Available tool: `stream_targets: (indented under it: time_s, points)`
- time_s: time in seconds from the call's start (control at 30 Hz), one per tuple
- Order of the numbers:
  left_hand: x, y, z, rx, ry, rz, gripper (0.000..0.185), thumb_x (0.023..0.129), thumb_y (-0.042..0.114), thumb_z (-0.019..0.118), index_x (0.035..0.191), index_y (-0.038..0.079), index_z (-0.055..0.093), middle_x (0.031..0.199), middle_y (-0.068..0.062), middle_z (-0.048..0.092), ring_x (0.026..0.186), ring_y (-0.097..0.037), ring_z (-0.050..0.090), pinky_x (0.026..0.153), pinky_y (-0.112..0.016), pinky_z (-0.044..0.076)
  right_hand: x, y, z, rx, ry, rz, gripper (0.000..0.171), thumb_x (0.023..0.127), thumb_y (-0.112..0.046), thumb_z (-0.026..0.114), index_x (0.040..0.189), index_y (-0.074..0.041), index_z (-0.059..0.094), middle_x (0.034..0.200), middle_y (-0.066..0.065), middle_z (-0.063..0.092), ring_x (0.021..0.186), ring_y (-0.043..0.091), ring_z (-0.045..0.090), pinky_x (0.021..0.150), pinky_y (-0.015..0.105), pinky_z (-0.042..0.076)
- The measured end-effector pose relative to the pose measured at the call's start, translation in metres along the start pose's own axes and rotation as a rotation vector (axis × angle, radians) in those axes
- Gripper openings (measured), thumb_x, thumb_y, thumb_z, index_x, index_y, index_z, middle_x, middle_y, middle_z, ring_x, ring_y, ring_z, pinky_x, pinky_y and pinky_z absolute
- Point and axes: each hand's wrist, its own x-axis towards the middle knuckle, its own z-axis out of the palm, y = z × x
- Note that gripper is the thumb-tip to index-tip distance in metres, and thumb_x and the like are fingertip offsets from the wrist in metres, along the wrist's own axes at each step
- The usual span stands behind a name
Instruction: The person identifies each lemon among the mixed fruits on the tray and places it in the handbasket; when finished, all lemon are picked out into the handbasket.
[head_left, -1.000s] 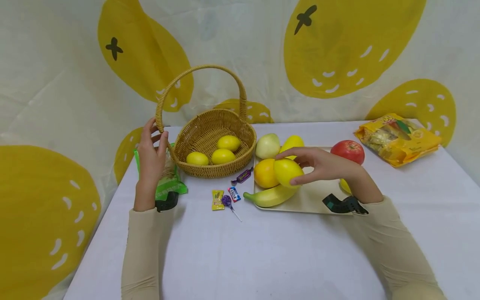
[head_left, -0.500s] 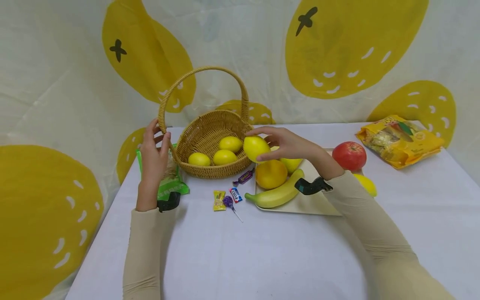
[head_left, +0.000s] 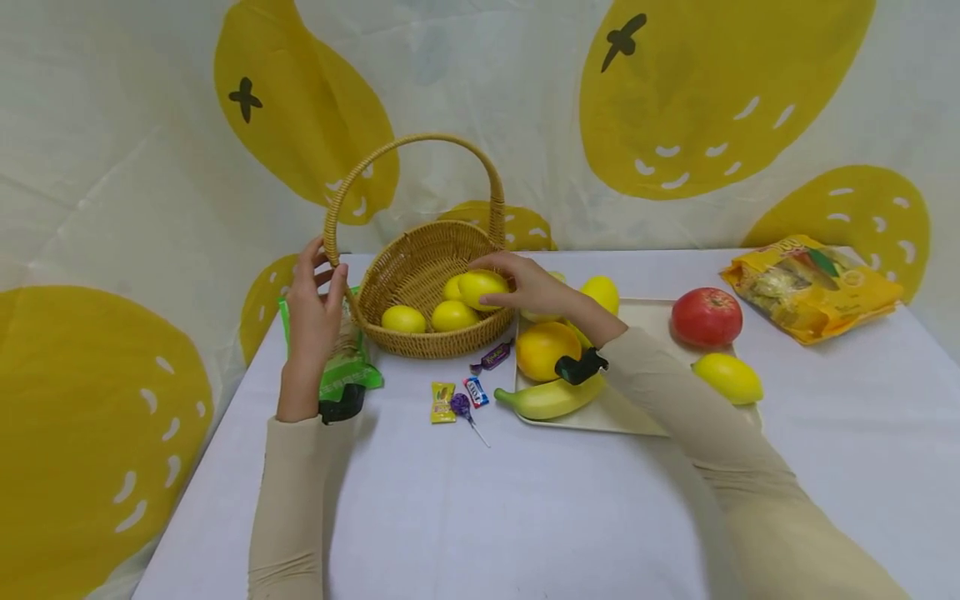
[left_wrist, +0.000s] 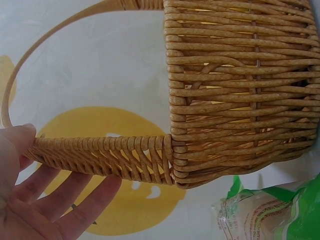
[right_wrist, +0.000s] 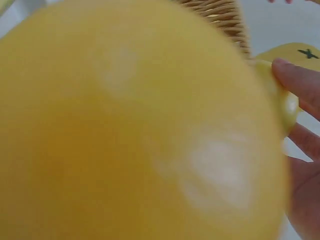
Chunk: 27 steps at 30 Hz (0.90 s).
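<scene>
Since prev. frame, right hand (head_left: pixel 534 285) has moved left from tray (head_left: pixel 645 310), now gripping lemon (head_left: pixel 482 288) over basket (head_left: pixel 420 258). Left hand (head_left: pixel 313 308) pinches basket handle (head_left: pixel 339 200) at left base, thumb and fingers closed on it.

red apple (head_left: pixel 706 317), banana (head_left: pixel 551 398), snack bag (head_left: pixel 810 286), wrapped candies (head_left: pixel 457 397)

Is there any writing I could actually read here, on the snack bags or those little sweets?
None can be read.
Yellow snack bag: print too small and blurred.
Green packet: print too blurred.
Small candy wrappers: lettering too small to make out.
Backdrop cloth: only black crosses and white dashes, no words.
</scene>
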Motion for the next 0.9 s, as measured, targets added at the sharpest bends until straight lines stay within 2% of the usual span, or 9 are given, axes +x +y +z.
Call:
stream_targets:
  time_s: [0.13, 0.37, 0.63, 0.9]
  points:
    - [0.000, 0.000, 0.000, 0.000, 0.002, 0.012, 0.051, 0.102, 0.026, 0.052, 0.147, 0.008, 0.037, 0.132, -0.021, 0.052, 0.114, -0.036, 0.060, 0.089, -0.050, 0.055, 0.005, 0.003, 0.003, -0.041, -0.062, 0.042, 0.043, 0.093, -0.016, 0.067, 0.133, -0.003, 0.057, 0.138, 0.015, 0.052, 0.128, 0.029, 0.045, 0.109, 0.044, 0.038]
    - [0.000, 0.000, 0.000, -0.011, 0.007, 0.024, 0.050, 0.102, 0.025, 0.052, 0.147, 0.008, 0.038, 0.131, -0.021, 0.053, 0.113, -0.035, 0.060, 0.089, -0.050, 0.055, 0.008, 0.003, 0.005, -0.090, -0.166, 0.103, 0.026, 0.096, -0.012, 0.062, 0.121, -0.003, 0.066, 0.125, 0.013, 0.062, 0.115, 0.028, 0.056, 0.101, 0.042, 0.047]
    - [0.000, 0.001, 0.000, -0.012, 0.000, 0.022, 0.051, 0.102, 0.025, 0.052, 0.147, 0.007, 0.037, 0.132, -0.021, 0.052, 0.114, -0.037, 0.060, 0.090, -0.051, 0.054, 0.005, 0.004, 0.004, -0.077, -0.168, 0.088, 0.024, 0.098, -0.013, 0.059, 0.119, -0.003, 0.067, 0.123, 0.013, 0.062, 0.118, 0.030, 0.055, 0.104, 0.044, 0.045]
    - [-0.001, 0.003, -0.001, -0.017, -0.008, 0.009, 0.051, 0.102, 0.024, 0.051, 0.148, 0.009, 0.036, 0.134, -0.021, 0.051, 0.114, -0.036, 0.059, 0.092, -0.050, 0.053, -0.006, 0.001, 0.002, 0.008, -0.176, 0.044, 0.027, 0.097, -0.017, 0.061, 0.121, -0.003, 0.065, 0.128, 0.013, 0.059, 0.121, 0.031, 0.051, 0.105, 0.048, 0.042]
